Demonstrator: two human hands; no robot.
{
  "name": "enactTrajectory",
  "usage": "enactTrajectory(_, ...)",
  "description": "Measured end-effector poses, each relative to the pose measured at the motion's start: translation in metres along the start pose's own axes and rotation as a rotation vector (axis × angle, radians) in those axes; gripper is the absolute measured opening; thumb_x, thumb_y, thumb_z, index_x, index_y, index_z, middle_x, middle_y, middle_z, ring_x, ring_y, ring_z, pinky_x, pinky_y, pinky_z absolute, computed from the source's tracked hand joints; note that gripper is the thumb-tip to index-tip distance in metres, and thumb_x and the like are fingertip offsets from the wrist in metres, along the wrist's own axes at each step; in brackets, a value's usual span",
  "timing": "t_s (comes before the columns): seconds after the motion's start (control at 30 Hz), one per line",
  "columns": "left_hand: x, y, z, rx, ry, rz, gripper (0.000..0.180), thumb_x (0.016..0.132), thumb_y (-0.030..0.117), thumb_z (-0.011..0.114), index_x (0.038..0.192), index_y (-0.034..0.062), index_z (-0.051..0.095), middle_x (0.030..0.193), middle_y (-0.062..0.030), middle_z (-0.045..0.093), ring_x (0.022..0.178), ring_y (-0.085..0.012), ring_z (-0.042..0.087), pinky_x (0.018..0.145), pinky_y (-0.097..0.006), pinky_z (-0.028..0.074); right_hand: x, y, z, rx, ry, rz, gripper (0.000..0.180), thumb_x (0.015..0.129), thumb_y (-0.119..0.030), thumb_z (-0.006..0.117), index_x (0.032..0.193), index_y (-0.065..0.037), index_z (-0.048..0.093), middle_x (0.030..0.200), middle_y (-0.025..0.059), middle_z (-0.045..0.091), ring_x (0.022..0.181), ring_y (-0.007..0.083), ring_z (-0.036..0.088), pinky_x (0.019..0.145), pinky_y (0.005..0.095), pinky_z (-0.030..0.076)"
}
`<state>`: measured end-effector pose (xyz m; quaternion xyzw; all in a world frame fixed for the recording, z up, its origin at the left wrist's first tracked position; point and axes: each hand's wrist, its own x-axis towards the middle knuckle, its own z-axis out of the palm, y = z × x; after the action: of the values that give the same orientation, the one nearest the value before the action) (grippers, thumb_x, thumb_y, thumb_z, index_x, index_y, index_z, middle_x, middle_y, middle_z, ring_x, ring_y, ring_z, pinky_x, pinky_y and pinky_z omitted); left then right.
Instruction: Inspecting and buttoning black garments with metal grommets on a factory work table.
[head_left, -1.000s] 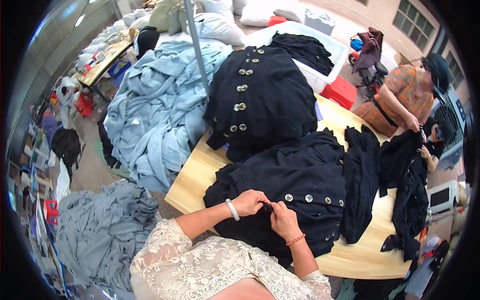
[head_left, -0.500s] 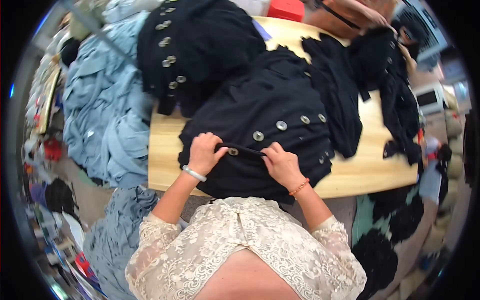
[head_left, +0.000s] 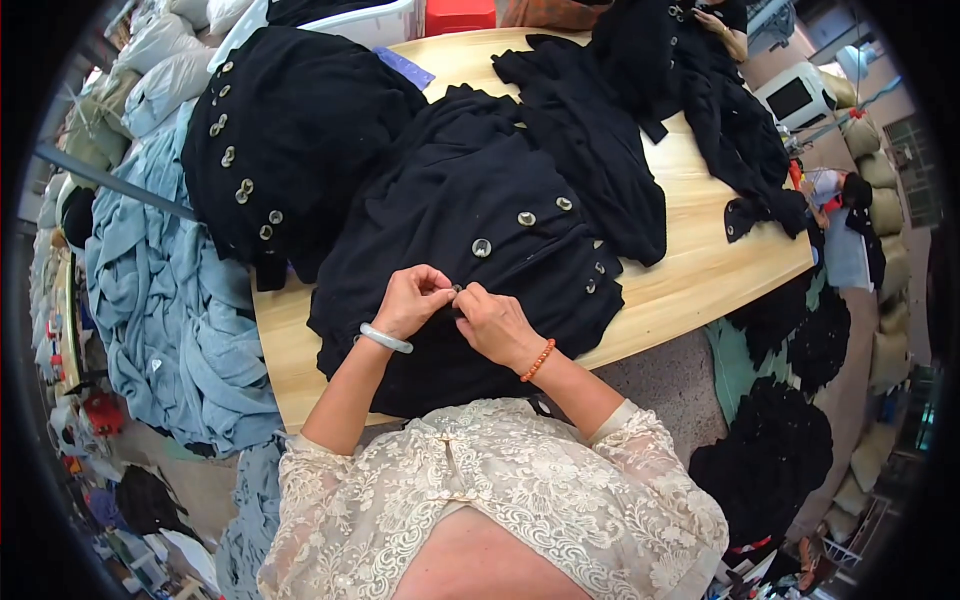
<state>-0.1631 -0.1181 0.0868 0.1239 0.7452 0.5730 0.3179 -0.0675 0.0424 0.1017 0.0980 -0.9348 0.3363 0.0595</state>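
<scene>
Two hands meet at centre frame on the near edge of a black knitted button-front garment [head_left: 470, 240] spread flat on the pale wooden table [head_left: 700, 270]; left hand [head_left: 410, 300], pale bangle at the wrist, and right hand [head_left: 495, 322], orange bead bracelet at the wrist, have fingertips pinched together on one small spot of the fabric, what looks like a button or buttonhole between them, too hidden to tell which. Both hands are equally close, thumbs nearly touching. The garment runs away from the fingers toward upper right of the frame, its long axis following a row of round metallic buttons [head_left: 482, 247] that climbs diagonally from just above the hands. Left of it, upper left of frame, a second black buttoned garment [head_left: 290, 130] lies heaped over the table edge, its own buttons in a line. More loose black knit pieces [head_left: 600, 150] overlap at upper centre and upper right. A pile of light blue garments [head_left: 160, 300] fills the left side below the table. Containers: a white bin [head_left: 375, 20] and a red box [head_left: 458, 14] at the top edge, contents not visible apart from dark cloth over the white one. Another person's hand [head_left: 715, 22] works at the table's far end, top right.
</scene>
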Motion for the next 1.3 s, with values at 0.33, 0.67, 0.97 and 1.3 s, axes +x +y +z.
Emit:
enactTrajectory(0.33, -0.006, 0.005, -0.012, -0.266, -0.022, -0.112, 0.009, 0.084, 0.003, 0.073, 0.091, -0.0002, 0.069, 0.079, -0.0006, 0.067, 0.065, -0.0040, 0.055, 0.058, -0.018, 0.043, 0.005, 0.001, -0.001, -0.032, -0.029, 0.000, 0.054, 0.080, -0.009, 0.070, 0.129, 0.002, 0.049, 0.097, 0.0139, 0.057, 0.080, 0.0302, 0.064, 0.072, 0.0378, 0.053)
enactTrajectory(0.67, -0.016, 0.000, -0.013, -0.184, -0.165, 0.012, 0.023, 0.085, 0.013, 0.075, 0.103, -0.0012, 0.069, 0.088, -0.0023, 0.069, 0.078, -0.0054, 0.061, 0.071, -0.021, 0.051, 0.009, 0.007, -0.006, -0.044, -0.033, -0.100, 0.035, 0.082, -0.014, 0.065, 0.114, -0.004, 0.056, 0.089, 0.0137, 0.059, 0.075, 0.0324, 0.064, 0.066, 0.0409, 0.053)
enactTrajectory(0.97, -0.037, -0.013, 0.009, 0.408, 0.227, 0.530, 0.013, 0.077, 0.003, 0.064, 0.090, 0.0013, 0.064, 0.087, -0.0137, 0.060, 0.088, -0.0343, 0.060, 0.079, -0.042, 0.049, 0.019, 0.000, -0.021, 0.076, -0.218, -0.115, 0.028, 0.083, -0.001, 0.058, 0.111, 0.000, 0.056, 0.091, 0.0196, 0.057, 0.081, 0.0401, 0.062, 0.068, 0.0459, 0.052)
enactTrajectory(1.3, -0.050, -0.004, 0.001, 0.382, 0.206, 0.569, 0.011, 0.079, 0.003, 0.062, 0.090, 0.0041, 0.061, 0.085, -0.0104, 0.059, 0.085, -0.0318, 0.059, 0.078, -0.041, 0.047, 0.020, -0.011, -0.029, 0.209, -0.226, -0.206, 0.022, 0.077, 0.010, 0.054, 0.097, 0.002, 0.061, 0.077, 0.0148, 0.053, 0.068, 0.0325, 0.058, 0.058, 0.0373, 0.045)
